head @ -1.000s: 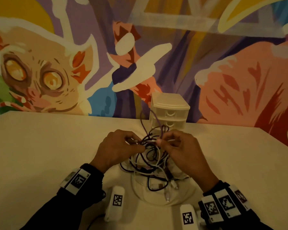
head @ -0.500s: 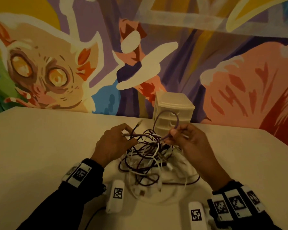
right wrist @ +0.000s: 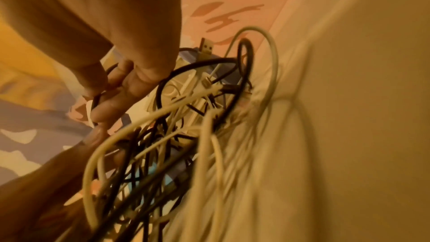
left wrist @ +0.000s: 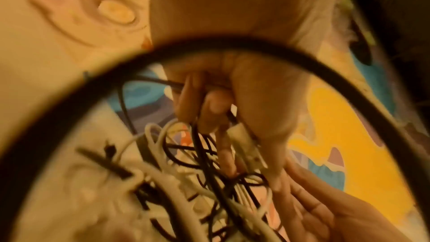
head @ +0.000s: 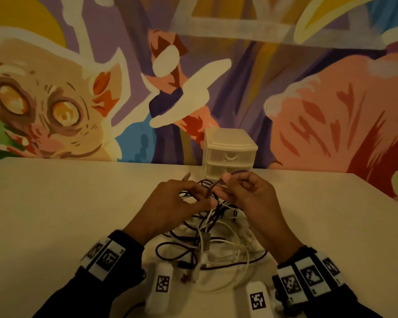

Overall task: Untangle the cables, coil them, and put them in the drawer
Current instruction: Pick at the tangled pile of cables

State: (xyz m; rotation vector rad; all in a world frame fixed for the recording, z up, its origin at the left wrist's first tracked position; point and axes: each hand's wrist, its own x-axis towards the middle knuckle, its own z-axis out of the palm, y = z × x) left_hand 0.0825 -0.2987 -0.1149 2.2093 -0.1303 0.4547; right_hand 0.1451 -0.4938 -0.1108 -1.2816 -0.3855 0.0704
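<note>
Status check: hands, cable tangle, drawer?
Left hand and right hand both pinching dark purple cable. Purple-and-white cable tangle still knotted. White plastic drawer unit shut.

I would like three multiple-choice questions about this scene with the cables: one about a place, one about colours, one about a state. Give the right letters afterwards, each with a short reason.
1. Where does the drawer unit stand?
A. behind the tangle, near the wall
B. at the table's left edge
C. on the floor

2. What colours are the cables in the tangle?
A. all red
B. dark and white
C. all green

3. What is the state of the drawers?
A. all closed
B. top one pulled out
C. removed

Answers:
1 A, it stands beyond both hands by the mural.
2 B, dark and white strands cross each other.
3 A, the visible fronts sit flush.
</note>
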